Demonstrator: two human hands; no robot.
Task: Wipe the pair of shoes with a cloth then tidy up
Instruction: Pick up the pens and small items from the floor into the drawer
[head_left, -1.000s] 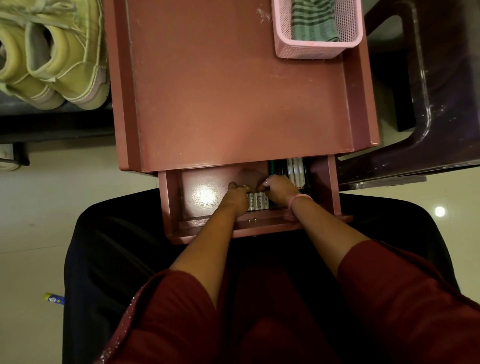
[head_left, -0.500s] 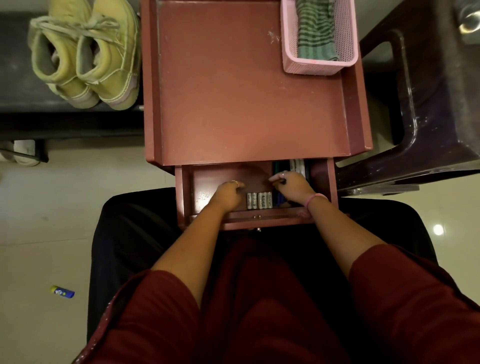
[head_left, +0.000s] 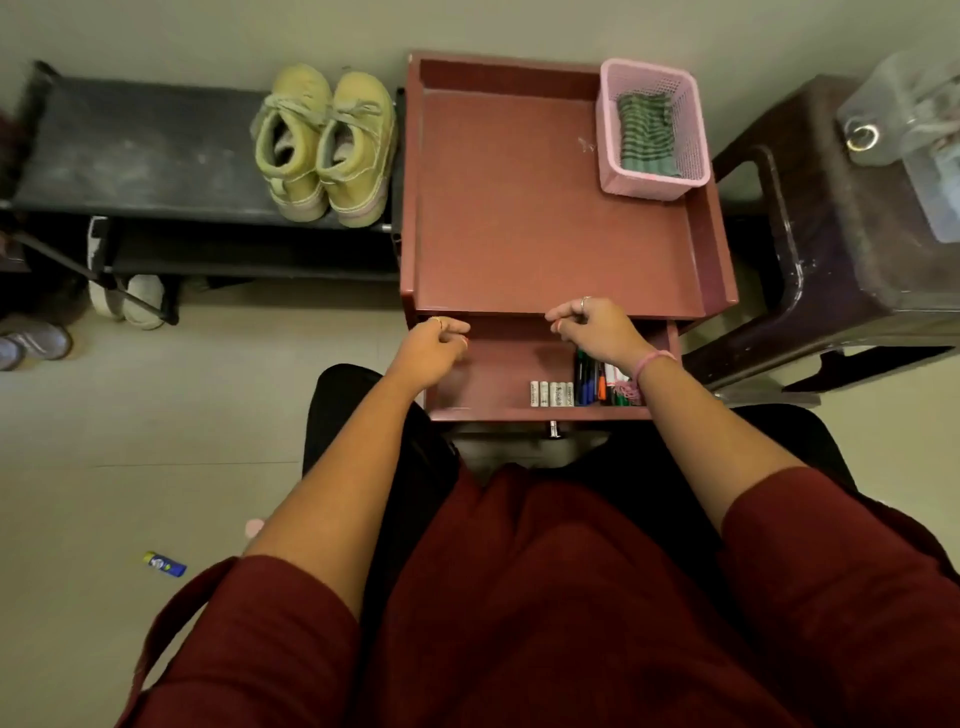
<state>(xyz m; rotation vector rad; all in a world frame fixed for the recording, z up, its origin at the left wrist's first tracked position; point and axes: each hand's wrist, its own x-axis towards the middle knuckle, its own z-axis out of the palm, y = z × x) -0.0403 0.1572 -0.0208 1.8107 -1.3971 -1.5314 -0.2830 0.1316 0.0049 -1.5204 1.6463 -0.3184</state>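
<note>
1. Both hands are coming up out of the drawer (head_left: 498, 364) since the earlier frame; they are now hovering at its back edge, under the front lip of the red surface (head_left: 519, 218).
2. Dark shoe rack (head_left: 145, 156) is sitting left of the surface, carrying the pair of shoes (head_left: 324, 145) on its top shelf, side by side, heels toward the camera, just beside the surface's left wall.
3. Dark stool (head_left: 852, 249) is standing to the right.
4. Pink basket (head_left: 652, 130) is sitting in the far right corner of the surface, holding the green striped cloth (head_left: 647, 132).
5. Left hand (head_left: 434, 345) is hanging with fingers loosely curled, holding nothing.
6. Right hand (head_left: 597, 327) is doing likewise, thumb and fingers close but nothing visible between them.
7. Pens (head_left: 597, 382) and batteries (head_left: 551, 394) are lying in the drawer's front right corner.
</note>
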